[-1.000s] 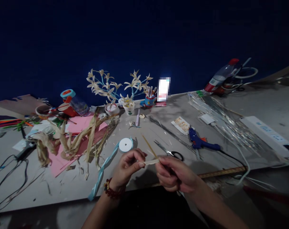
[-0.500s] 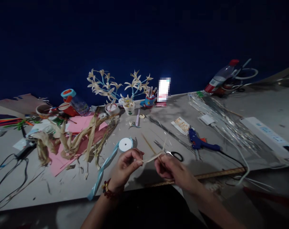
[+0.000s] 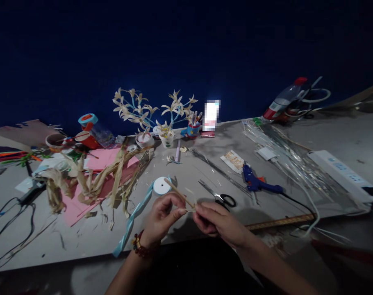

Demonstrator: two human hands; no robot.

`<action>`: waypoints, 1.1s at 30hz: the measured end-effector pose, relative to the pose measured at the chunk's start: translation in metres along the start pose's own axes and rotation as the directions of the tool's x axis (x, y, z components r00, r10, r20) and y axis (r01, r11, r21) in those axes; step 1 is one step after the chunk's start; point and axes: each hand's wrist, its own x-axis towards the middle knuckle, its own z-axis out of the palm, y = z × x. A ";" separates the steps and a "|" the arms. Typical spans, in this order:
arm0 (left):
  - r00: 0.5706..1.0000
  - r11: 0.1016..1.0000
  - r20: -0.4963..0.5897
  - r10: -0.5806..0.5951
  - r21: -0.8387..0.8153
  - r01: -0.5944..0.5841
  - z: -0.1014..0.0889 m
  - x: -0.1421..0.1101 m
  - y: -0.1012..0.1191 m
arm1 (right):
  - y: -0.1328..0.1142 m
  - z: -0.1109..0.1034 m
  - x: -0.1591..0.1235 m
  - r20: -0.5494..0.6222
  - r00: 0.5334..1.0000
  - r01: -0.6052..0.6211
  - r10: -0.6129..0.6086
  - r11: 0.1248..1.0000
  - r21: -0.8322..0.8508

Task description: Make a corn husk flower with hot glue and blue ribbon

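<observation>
My left hand (image 3: 166,211), with a beaded bracelet at the wrist, pinches one end of a short pale husk strip (image 3: 190,210) between thumb and forefinger. Close beside it, my right hand (image 3: 215,221) is closed on a thin wooden stick (image 3: 178,191) that slants up to the left, and its fingertips also meet the strip. Some of the strip is hidden by the fingers. Just beyond the hands lie a white spool (image 3: 162,186) with blue ribbon (image 3: 134,219) and black-handled scissors (image 3: 215,194).
Dried corn husks (image 3: 85,184) lie on pink paper (image 3: 71,211) at left. Husk-flower branches (image 3: 137,110) stand in small pots at the back. To the right are a blue glue gun (image 3: 260,182), bundled wires (image 3: 278,143), a power strip (image 3: 340,174) and a bottle (image 3: 281,102).
The right hand has moved left, closer to the left hand. The stick's tip has swung left over the spool, and less of the husk strip shows.
</observation>
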 end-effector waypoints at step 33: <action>0.996 0.996 0.024 0.081 -0.047 -0.080 -0.002 0.005 -0.004 | -0.005 -0.013 -0.005 0.247 0.968 -0.116 0.036 0.941 0.317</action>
